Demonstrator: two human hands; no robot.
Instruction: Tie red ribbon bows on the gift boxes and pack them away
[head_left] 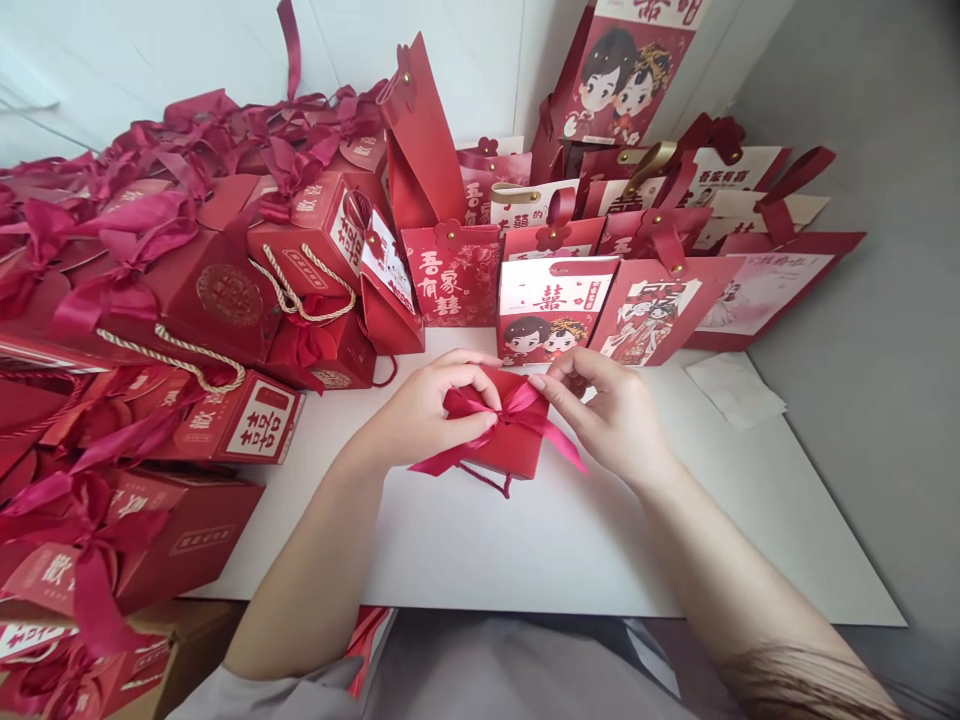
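A small red gift box (pixel 510 449) sits on the white table in front of me, with a pink-red ribbon (pixel 517 405) tied in a bow across its top. My left hand (pixel 450 408) pinches the ribbon near the knot between thumb and forefinger. On the bow's other side, my right hand (pixel 604 410) holds the ribbon's right loop between thumb and fingertip. Two ribbon tails hang off to the left and right. A dark red cord (pixel 487 480) sticks out from the box's near side.
Red gift boxes (pixel 217 290) with ribbon bows are piled along the left. Several red and white gift bags (pixel 551 310) stand at the back. A white tissue (pixel 735 388) lies at the right of the white table (pixel 600 560). A cardboard carton (pixel 191 640) is below left.
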